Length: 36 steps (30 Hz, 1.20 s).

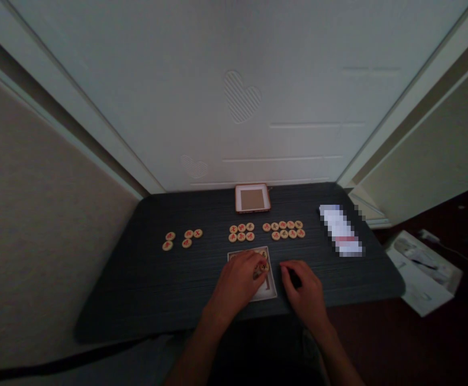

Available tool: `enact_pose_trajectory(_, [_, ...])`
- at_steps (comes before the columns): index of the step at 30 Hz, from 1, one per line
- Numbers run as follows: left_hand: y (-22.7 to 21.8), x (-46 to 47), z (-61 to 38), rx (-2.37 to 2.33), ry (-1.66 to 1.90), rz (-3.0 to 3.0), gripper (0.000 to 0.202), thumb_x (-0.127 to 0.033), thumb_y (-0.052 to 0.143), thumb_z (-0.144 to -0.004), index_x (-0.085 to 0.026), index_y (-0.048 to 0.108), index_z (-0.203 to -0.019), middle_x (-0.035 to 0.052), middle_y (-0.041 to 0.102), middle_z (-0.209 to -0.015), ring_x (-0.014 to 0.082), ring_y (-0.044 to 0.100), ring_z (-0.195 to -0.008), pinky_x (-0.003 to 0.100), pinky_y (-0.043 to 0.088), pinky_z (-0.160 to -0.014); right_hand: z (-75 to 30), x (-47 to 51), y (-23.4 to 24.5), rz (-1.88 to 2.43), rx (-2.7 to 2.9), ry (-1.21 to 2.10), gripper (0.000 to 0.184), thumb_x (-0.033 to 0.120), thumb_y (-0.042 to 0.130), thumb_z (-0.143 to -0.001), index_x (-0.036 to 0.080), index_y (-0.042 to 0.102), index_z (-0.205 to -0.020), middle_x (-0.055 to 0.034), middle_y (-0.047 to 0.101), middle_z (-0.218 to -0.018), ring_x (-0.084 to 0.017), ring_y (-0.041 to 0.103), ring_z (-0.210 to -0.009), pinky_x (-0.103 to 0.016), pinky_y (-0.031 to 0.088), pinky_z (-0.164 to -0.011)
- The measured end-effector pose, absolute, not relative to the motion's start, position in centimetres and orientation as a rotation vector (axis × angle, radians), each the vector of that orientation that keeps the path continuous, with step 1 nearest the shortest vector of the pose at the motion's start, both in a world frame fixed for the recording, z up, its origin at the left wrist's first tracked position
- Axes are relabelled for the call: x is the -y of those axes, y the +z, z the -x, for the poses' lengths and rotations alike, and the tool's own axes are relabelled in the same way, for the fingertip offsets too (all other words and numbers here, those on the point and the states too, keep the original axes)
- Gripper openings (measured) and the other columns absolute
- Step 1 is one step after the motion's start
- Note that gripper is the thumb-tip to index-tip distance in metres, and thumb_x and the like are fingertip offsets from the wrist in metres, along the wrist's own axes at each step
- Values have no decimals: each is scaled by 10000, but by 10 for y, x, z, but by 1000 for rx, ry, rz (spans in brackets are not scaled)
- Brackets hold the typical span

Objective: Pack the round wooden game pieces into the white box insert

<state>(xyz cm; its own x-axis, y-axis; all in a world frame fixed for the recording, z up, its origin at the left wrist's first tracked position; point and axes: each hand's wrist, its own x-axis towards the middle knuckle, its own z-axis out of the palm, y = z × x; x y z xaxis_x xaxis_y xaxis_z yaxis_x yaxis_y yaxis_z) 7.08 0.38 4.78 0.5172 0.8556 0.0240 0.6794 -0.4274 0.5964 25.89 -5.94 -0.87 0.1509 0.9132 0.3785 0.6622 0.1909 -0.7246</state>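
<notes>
My left hand [242, 273] is over a shallow white box [272, 287] near the table's front edge. Its thumb and fingertips close around a round wooden Chinese chess piece [264, 266]; another piece [263, 254] lies in the box just behind it. Most of the box's inside is covered by this hand. Right of the box, my right hand [304, 287] rests low over the table with fingers curled and thumb and forefinger drawn together. Whatever it may hold is hidden. Behind the hands, several chess pieces [242, 236] with red characters lie in rows.
More pieces stand in a right group [284, 234] and in small left groups [168, 245] [188, 234]. A box lid [253, 186] sits at the back of the dark table [137, 289]. A blurred-out white item [340, 230] lies right. An open white box [426, 268] is beside the table.
</notes>
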Motion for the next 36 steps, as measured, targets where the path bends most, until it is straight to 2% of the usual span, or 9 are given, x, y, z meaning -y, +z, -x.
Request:
enact_pose_trajectory(13, [48, -2, -68, -1331, 482, -2236, 94, -285, 678, -910, -254, 670, -998, 17, 719, -1054, 218, 677, -975, 330, 507, -861, -258, 60, -7, 1533, 1577, 385, 153, 211, 567, -970, 232, 706, -1033, -54, 744, -957, -221, 692, -907, -355, 548, -842])
enact_pose_trajectory(17, [47, -5, -56, -1381, 590, -2198, 112, -305, 643, -929, -252, 673, -1023, 6, 717, -999, 193, 675, -873, 323, 504, -826, -258, 60, -6, 1538, 1543, 424, 154, 229, 566, -974, 236, 712, -1023, -50, 744, -957, -218, 694, -904, -349, 546, -839])
enact_pose_trajectory(22, [46, -9, -33, -1472, 828, -2100, 165, -342, 577, -965, -230, 684, -1025, 3, 686, -891, 173, 647, -780, 310, 506, -773, -277, 50, 3, 1583, 1515, 472, 173, 297, 572, -979, 239, 707, -1070, -57, 739, -989, -212, 697, -854, -331, 560, -761])
enact_pose_trajectory(27, [28, -3, -10, -1630, 944, -1991, 199, -377, 586, -958, -223, 693, -1024, 9, 659, -878, 170, 634, -745, 313, 518, -749, -317, 11, 12, 1588, 1664, 196, 286, 183, 477, -970, 222, 682, -1166, -103, 718, -1143, -262, 669, -1072, -455, 517, -993])
enact_pose_trajectory(31, [11, 3, -2, -1647, 917, -1965, 213, -384, 577, -958, -228, 702, -1033, 6, 659, -864, 173, 642, -741, 312, 525, -730, -343, -22, 10, 1607, 1866, 103, 442, 78, 433, -903, 206, 670, -1253, -117, 680, -1269, -282, 609, -1202, -486, 499, -1041])
enact_pose_trajectory(36, [3, 7, -1, -1614, 878, -1973, 209, -367, 553, -970, -233, 703, -1029, 10, 674, -863, 183, 648, -763, 315, 523, -741, -356, -38, 2, 1651, 1965, 62, 493, 35, 416, -863, 181, 691, -1246, -117, 665, -1309, -285, 606, -1191, -502, 491, -1058])
